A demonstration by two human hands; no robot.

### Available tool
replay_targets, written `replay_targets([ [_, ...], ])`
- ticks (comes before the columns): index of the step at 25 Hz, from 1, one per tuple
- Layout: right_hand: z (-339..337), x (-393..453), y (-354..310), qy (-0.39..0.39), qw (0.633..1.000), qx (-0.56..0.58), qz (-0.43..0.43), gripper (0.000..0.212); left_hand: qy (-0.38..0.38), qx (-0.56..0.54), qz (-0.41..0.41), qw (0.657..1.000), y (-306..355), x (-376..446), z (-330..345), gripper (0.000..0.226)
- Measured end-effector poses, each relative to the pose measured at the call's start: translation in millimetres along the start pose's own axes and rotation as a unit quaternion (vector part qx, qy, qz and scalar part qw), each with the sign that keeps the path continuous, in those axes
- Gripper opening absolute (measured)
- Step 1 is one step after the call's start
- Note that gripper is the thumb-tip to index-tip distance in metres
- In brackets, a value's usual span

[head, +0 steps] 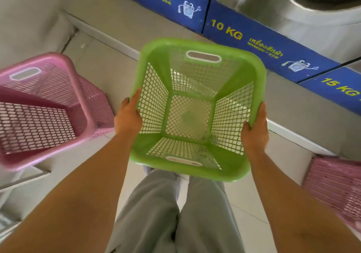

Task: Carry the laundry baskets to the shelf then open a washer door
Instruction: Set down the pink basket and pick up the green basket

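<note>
I hold an empty green mesh laundry basket (192, 88) in front of me, above the floor. My left hand (128, 116) grips its left rim and my right hand (255, 129) grips its right rim. A pink laundry basket (76, 88) sits to the left, tilted, on what looks like a white shelf edge (25, 180). Another pink basket (336, 186) shows at the right edge, partly cut off. A steel washer (304, 1) with a round door stands at the top right.
A row of washers runs along the top right with blue panels (244, 38) marked 10 KG and 15 KG. A raised pale step (121, 28) runs below them. My grey-trousered legs (172, 213) stand on the tiled floor.
</note>
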State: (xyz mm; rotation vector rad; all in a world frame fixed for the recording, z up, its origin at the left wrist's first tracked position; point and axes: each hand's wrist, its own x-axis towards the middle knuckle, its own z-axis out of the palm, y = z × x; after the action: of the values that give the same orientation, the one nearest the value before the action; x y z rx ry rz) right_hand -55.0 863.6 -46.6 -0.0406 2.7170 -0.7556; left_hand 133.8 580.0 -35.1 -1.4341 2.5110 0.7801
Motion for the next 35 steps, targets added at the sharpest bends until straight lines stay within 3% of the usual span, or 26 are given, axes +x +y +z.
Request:
replay_targets([
  [7, 92.2, -38.8, -19.8, -0.042, 0.999, -0.021, -0.022, 0.078, 0.028, -0.084, -0.056, 0.994, -113.9, -4.9, 16.8, 0.081],
  [14, 163.1, -19.9, -16.8, -0.061, 0.996, -0.034, -0.063, 0.077, 0.063, -0.093, -0.081, 0.990, -162.7, 22.6, 61.7, 0.082],
  [22, 190.1, -6.1, 0.8, -0.105, 0.985, -0.126, -0.042, 0.076, -0.051, -0.050, -0.108, 0.992, -178.5, 28.1, 81.3, 0.083],
  [27, 182.6, -23.1, -19.0, -0.125, 0.946, -0.265, -0.140, 0.072, -0.082, -0.047, -0.121, 0.988, -170.3, 15.6, 76.0, 0.071],
  [32, 184.0, -53.8, -51.7, -0.181, 0.917, -0.292, -0.205, 0.067, -0.033, -0.055, -0.084, 0.994, -167.1, -3.6, 53.6, 0.060],
  [35, 198.7, -76.3, -88.3, -0.195, 0.905, -0.275, -0.262, 0.064, 0.017, -0.060, -0.107, 0.992, -188.5, -7.8, 29.7, 0.055],
])
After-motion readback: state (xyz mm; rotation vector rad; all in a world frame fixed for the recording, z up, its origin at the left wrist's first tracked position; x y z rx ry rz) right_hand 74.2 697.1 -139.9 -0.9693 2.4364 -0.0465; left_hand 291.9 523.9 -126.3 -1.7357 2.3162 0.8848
